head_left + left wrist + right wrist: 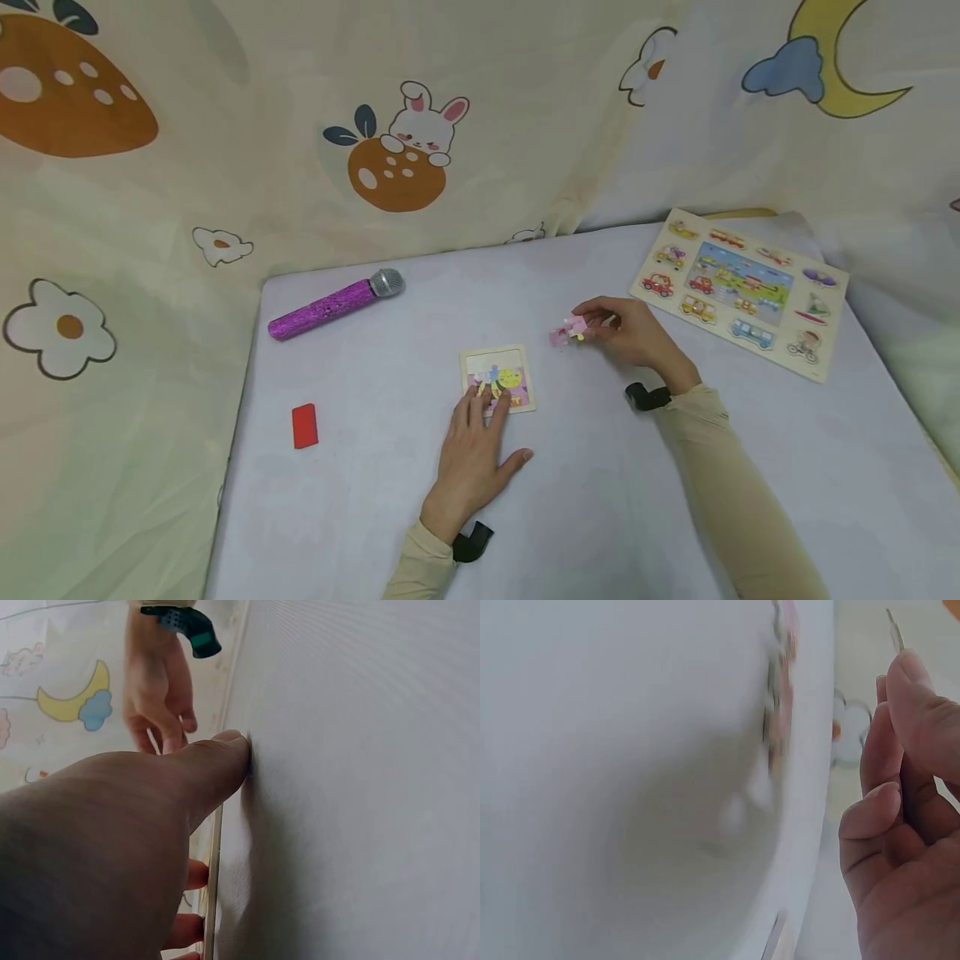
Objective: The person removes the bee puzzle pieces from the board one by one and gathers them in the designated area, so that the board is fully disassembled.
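Note:
A small square jigsaw puzzle (528, 379) lies flat on the table, its wooden border around a partly filled picture with a yellow character. My left hand (467, 467) rests on its lower part with fingers extended and thumb spread; the fingers cover some of the picture. To the right, my right hand (630, 337) pinches a pink jigsaw piece (576, 325) between thumb and fingers. Edge-on, that thin piece (896, 634) shows above the fingertips in the right wrist view. Other pink pieces (558, 337) lie just below it on the table, blurred in the right wrist view.
A larger wooden vehicle puzzle board (813, 292) lies at the back right. At the back left is a purple glittery microphone (322, 314). A red rectangular block (304, 426) lies on the left of the white table (375, 500). Patterned cloth (262, 125) hangs behind.

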Action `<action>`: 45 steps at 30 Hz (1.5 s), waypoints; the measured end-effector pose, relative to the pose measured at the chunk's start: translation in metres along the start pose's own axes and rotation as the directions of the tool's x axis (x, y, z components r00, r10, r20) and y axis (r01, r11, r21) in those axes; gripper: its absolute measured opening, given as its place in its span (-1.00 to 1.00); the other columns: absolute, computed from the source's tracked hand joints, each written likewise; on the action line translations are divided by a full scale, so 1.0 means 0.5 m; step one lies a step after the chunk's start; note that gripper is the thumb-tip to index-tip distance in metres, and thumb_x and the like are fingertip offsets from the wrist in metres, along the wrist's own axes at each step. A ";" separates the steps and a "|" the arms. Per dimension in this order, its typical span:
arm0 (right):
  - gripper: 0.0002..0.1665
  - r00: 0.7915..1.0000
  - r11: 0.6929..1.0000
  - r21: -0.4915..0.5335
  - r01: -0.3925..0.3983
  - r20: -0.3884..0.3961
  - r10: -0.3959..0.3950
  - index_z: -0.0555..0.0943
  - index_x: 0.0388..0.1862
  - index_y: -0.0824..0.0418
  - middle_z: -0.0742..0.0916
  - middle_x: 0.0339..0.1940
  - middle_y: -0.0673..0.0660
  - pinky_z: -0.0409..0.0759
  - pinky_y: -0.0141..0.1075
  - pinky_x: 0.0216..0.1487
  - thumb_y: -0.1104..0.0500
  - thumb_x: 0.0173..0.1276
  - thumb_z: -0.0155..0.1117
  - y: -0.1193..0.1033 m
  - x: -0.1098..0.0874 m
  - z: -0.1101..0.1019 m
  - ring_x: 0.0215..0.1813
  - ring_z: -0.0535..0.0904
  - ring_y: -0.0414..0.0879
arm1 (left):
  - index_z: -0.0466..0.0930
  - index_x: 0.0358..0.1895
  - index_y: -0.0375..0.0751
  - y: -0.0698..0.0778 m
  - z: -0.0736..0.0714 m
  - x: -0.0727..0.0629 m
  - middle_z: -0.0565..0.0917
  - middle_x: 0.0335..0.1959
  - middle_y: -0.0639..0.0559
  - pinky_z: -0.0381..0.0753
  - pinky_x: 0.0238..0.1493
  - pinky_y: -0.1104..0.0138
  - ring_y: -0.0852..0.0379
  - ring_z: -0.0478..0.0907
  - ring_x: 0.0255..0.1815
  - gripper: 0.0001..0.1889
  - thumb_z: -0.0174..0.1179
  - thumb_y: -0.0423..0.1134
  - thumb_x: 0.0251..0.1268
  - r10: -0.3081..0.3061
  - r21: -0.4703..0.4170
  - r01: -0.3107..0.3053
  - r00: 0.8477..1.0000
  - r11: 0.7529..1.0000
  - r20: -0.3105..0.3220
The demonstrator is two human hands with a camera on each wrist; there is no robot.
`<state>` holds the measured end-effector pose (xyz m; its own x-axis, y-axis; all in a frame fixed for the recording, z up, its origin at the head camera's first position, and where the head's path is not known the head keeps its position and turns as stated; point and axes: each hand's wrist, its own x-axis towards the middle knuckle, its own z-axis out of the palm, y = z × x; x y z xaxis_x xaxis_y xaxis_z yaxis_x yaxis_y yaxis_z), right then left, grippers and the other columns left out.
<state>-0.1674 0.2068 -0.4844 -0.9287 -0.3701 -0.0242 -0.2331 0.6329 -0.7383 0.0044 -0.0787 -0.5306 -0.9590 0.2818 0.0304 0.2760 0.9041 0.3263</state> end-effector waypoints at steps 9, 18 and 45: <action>-0.65 0.999 0.999 -0.030 -0.030 -0.027 0.029 0.74 0.20 0.13 0.81 0.02 0.16 0.53 -0.44 -0.06 0.33 0.49 0.37 0.057 -0.018 -0.053 0.02 0.66 -0.01 | 0.30 0.62 -0.12 0.000 -0.004 -0.002 0.40 0.36 -0.17 0.30 0.61 0.02 -0.24 0.14 0.63 -0.03 0.42 0.30 0.28 -0.003 0.016 0.003 1.000 1.000 -0.004; -0.65 0.997 0.996 -0.043 -0.072 -0.004 0.072 0.73 0.21 0.16 0.80 0.00 0.19 0.51 -0.53 -0.07 0.32 0.48 0.37 0.093 -0.027 -0.065 -0.02 0.65 0.00 | 0.35 0.58 -0.19 0.007 -0.005 0.000 0.44 0.36 -0.24 0.21 0.65 -0.04 -0.30 0.12 0.66 -0.09 0.38 0.27 0.34 0.018 0.019 -0.017 0.999 1.000 -0.045; -0.59 0.989 0.986 -0.086 -0.140 0.040 0.144 0.77 0.20 0.18 0.80 -0.13 0.17 0.48 -0.44 -0.15 0.26 0.38 0.51 0.098 -0.026 -0.073 -0.12 0.58 0.00 | 0.29 0.61 -0.29 0.044 -0.002 -0.010 0.38 0.52 -0.28 0.36 0.56 0.07 -0.23 0.25 0.58 -0.16 0.25 0.20 0.50 -0.036 0.053 0.038 0.999 0.998 -0.027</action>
<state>-0.1774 0.2673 -0.4957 -0.9401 -0.3022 -0.1576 -0.1243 0.7346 -0.6670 0.0152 -0.0604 -0.5228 -0.9697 0.2401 0.0445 0.2428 0.9297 0.2770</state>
